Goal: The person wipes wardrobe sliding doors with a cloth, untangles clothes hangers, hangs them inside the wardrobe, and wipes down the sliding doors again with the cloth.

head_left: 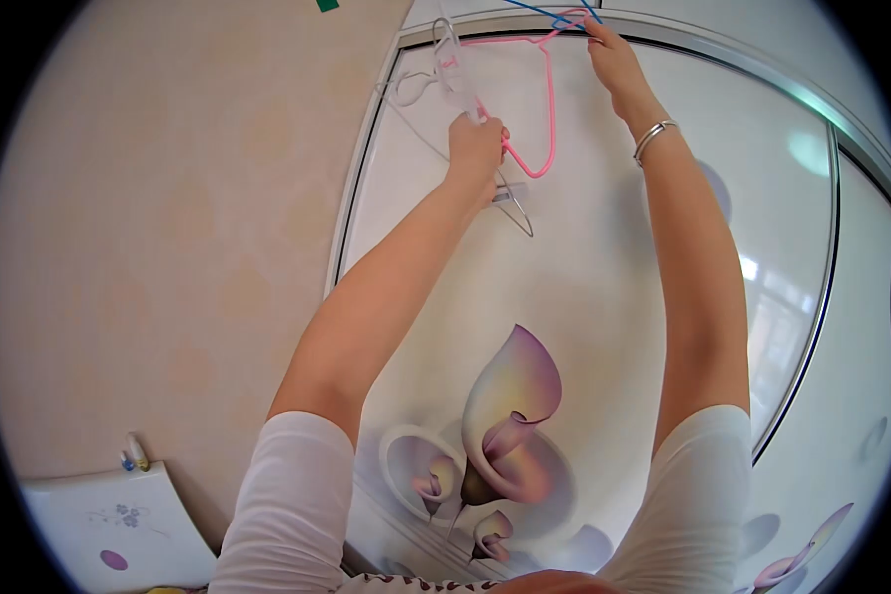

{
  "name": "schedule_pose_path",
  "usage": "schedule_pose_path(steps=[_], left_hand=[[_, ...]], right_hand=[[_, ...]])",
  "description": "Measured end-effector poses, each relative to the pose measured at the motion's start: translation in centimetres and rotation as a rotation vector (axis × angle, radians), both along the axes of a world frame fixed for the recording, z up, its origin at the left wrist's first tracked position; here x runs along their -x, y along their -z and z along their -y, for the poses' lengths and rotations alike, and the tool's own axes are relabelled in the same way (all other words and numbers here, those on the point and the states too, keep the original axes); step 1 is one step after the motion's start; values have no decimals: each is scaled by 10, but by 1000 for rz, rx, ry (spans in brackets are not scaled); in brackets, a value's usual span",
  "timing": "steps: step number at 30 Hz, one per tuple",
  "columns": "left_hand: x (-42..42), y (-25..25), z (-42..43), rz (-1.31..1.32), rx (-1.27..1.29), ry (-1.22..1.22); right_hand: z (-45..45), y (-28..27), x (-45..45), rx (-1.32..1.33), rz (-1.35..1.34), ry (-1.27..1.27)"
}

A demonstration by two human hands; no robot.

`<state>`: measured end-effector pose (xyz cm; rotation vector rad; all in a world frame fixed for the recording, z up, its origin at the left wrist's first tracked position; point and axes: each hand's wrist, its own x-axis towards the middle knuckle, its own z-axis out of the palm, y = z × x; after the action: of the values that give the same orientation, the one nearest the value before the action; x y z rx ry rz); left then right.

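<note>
Both arms reach up in front of a glossy white wardrobe door. My left hand (477,148) is closed around a bunch of clothes hangers: a bare metal wire hanger (521,218), a whitish hanger (452,74) and the lower part of a pink hanger (551,109). My right hand (619,74), with a silver bangle on the wrist, is higher up, its fingers closed at the pink hanger's hook and a blue hanger (540,8). The blue hanger runs out of the top of the view. Exactly which pieces the right fingers pinch is partly hidden.
The wardrobe door (594,267) has printed calla lilies (513,416) and a metal frame (762,77). A beige wall (188,247) stands to the left. At the lower left is a white panel (119,525) with small bottles (137,452) on its top edge.
</note>
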<state>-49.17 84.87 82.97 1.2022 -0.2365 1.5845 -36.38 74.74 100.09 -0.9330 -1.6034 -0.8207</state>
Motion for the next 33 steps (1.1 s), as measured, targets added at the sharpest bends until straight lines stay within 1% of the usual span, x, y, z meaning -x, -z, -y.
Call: schedule_pose_path(steps=[3,6,9,12,15,18,21,24,27,30,33], left_hand=[[-2,-3,-7,1,-40,-15],[-3,-3,-8,-26,-55,-44],[1,2,-13,-22,-65,-16],[1,2,-6,5,-69,-8],[-8,-4,-4,-11,-103,-4],[-18,-7,15,60,-81,30],[-27,-13,36,57,-86,92],[-39,-18,55,46,-118,147],[-51,-21,71,40,-81,149],[-55,-18,88,67,-54,218],[-66,-21,96,135,-21,155]], right_hand=[[-26,-2,-3,-32,-35,-83],[-27,-2,-9,-239,-119,-58],[-20,-7,-20,-529,22,345],[-16,-11,-32,-449,54,303],[-17,-8,-34,-386,32,166],[-21,-6,-36,-362,66,108],[-25,-5,-39,-399,116,156],[-21,-2,-43,-388,190,270],[-22,-7,-57,-374,251,247],[-13,-8,-62,-352,311,136],[6,0,-55,-32,87,-60]])
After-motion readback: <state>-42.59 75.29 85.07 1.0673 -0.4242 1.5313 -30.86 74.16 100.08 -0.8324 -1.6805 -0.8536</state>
